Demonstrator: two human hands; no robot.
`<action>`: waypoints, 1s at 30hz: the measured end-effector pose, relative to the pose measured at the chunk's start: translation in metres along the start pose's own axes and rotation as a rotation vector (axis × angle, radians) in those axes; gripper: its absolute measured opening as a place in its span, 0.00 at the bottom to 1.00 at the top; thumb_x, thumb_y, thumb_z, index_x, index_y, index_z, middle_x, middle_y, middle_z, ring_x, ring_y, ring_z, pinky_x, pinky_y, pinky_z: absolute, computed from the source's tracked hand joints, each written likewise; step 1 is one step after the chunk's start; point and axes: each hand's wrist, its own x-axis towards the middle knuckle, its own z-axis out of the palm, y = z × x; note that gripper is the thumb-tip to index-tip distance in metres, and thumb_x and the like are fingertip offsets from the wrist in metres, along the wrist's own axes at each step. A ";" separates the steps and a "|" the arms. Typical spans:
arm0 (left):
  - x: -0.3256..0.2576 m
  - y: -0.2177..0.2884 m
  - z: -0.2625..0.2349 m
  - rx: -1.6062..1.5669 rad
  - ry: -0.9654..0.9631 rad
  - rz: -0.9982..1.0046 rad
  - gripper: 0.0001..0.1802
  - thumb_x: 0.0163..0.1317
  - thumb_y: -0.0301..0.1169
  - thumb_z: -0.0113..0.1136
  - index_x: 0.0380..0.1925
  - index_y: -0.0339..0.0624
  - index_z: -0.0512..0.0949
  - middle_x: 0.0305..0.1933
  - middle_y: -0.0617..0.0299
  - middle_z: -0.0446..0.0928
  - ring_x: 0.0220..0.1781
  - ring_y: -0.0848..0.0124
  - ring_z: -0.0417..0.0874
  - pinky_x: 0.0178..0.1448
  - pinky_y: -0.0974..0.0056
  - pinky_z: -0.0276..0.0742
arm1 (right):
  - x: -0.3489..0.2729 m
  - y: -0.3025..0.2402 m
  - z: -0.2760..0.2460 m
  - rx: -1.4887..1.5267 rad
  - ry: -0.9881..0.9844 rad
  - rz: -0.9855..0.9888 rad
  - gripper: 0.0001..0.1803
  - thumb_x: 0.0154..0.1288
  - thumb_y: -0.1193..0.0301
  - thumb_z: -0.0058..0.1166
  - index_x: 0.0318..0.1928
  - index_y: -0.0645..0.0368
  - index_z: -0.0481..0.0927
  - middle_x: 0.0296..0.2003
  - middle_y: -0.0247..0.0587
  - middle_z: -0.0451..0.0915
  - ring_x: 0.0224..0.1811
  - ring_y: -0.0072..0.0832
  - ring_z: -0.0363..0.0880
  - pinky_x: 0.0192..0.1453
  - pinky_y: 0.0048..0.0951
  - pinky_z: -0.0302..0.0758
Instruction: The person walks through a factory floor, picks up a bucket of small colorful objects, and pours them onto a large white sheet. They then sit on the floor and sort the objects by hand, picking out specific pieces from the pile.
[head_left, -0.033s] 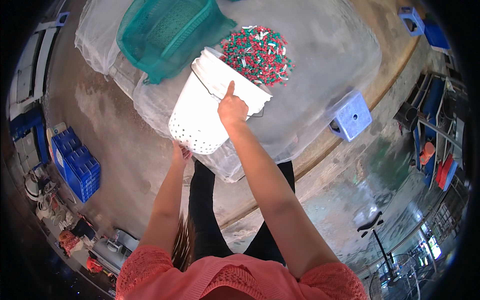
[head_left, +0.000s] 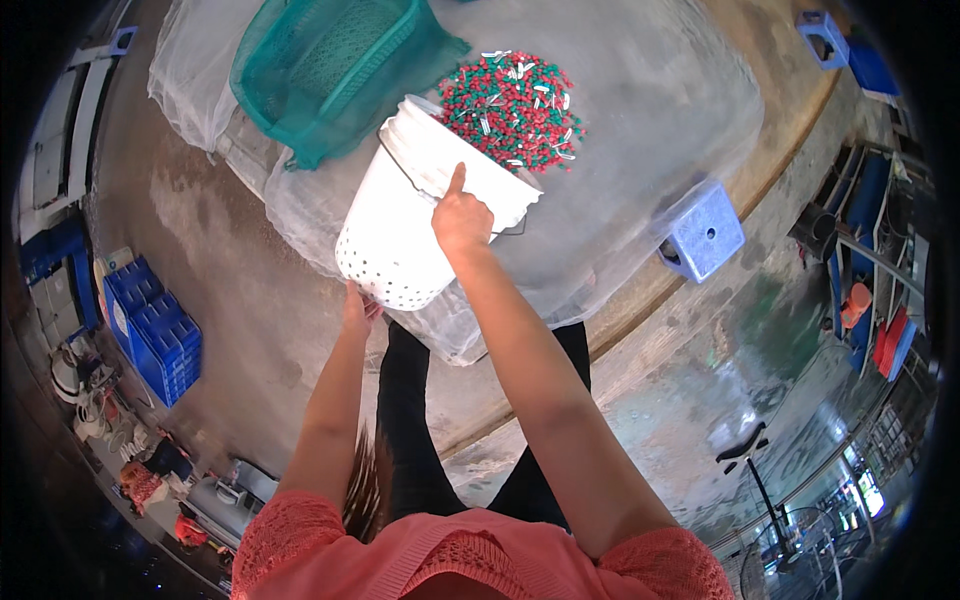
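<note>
A white bucket (head_left: 395, 215) with rows of small holes around its base lies tipped on its side, its mouth facing away to the right. Beyond that mouth spreads a pile of small red and green pieces (head_left: 515, 110), mixed with thin white strips. My left hand (head_left: 362, 302) grips the bucket's bottom edge, its fingers partly hidden beneath. My right hand (head_left: 463, 222) rests on the bucket's side near the rim, index finger stretched along it and the other fingers curled. A thin wire handle (head_left: 402, 170) runs across the bucket; whether my right fingers hold it, I cannot tell.
A green basket draped in netting (head_left: 345, 75) stands left of the pile, on a sheet-covered platform (head_left: 650, 90). Right of the platform is a blue plastic stool (head_left: 703, 235). Blue crates (head_left: 155, 330) sit on the floor at left. A black stand (head_left: 755, 470) rises at lower right.
</note>
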 end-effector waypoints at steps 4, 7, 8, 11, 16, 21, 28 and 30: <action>-0.005 -0.002 0.005 0.007 -0.006 0.026 0.31 0.58 0.57 0.42 0.49 0.42 0.63 0.41 0.58 0.69 0.37 0.66 0.70 0.46 0.57 0.69 | -0.012 -0.003 0.002 0.022 0.046 -0.084 0.32 0.54 0.71 0.43 0.60 0.62 0.54 0.46 0.51 0.68 0.43 0.42 0.73 0.39 0.43 0.72; -0.001 0.000 0.003 0.072 0.050 -0.041 0.31 0.58 0.56 0.43 0.49 0.41 0.64 0.42 0.58 0.69 0.38 0.65 0.71 0.46 0.55 0.68 | -0.012 -0.005 0.009 -0.126 0.242 -0.165 0.29 0.53 0.71 0.43 0.58 0.58 0.59 0.52 0.49 0.61 0.56 0.46 0.59 0.46 0.52 0.66; -0.001 0.002 0.002 0.085 0.031 -0.039 0.31 0.59 0.56 0.42 0.48 0.40 0.65 0.42 0.58 0.69 0.39 0.65 0.71 0.46 0.54 0.68 | -0.007 -0.005 0.008 -0.126 0.359 -0.180 0.28 0.54 0.70 0.44 0.58 0.57 0.61 0.53 0.48 0.60 0.58 0.47 0.55 0.48 0.54 0.63; -0.004 0.008 0.002 0.089 0.012 -0.060 0.30 0.59 0.56 0.40 0.45 0.39 0.66 0.40 0.57 0.69 0.38 0.65 0.71 0.45 0.54 0.68 | 0.007 -0.005 -0.006 -0.151 0.418 -0.161 0.27 0.54 0.72 0.44 0.57 0.57 0.62 0.54 0.52 0.58 0.59 0.53 0.52 0.45 0.55 0.67; 0.006 0.009 0.002 -0.028 0.047 -0.163 0.23 0.62 0.48 0.37 0.37 0.38 0.69 0.36 0.56 0.70 0.36 0.66 0.71 0.42 0.56 0.68 | 0.009 -0.006 0.001 -0.147 0.330 -0.181 0.26 0.52 0.75 0.46 0.55 0.61 0.64 0.59 0.61 0.49 0.62 0.63 0.43 0.38 0.49 0.76; -0.015 0.015 0.011 0.018 0.053 -0.119 0.13 0.59 0.36 0.40 0.31 0.38 0.70 0.31 0.57 0.71 0.32 0.67 0.72 0.39 0.60 0.70 | 0.011 0.002 0.003 -0.111 0.203 -0.182 0.25 0.52 0.76 0.45 0.54 0.61 0.66 0.62 0.63 0.41 0.62 0.66 0.42 0.36 0.41 0.78; 0.007 0.001 -0.016 0.066 -0.094 0.003 0.15 0.58 0.32 0.37 0.37 0.35 0.71 0.34 0.56 0.72 0.33 0.65 0.73 0.39 0.59 0.72 | 0.004 0.022 0.003 -0.197 0.181 -0.274 0.27 0.51 0.74 0.47 0.56 0.58 0.65 0.63 0.61 0.40 0.63 0.60 0.44 0.37 0.39 0.78; 0.042 -0.004 -0.018 -0.024 0.033 0.125 0.18 0.59 0.35 0.36 0.41 0.35 0.70 0.39 0.54 0.73 0.39 0.62 0.75 0.41 0.58 0.73 | 0.000 0.022 0.003 -0.223 0.216 -0.281 0.28 0.49 0.74 0.48 0.56 0.57 0.65 0.63 0.60 0.42 0.64 0.58 0.45 0.38 0.39 0.78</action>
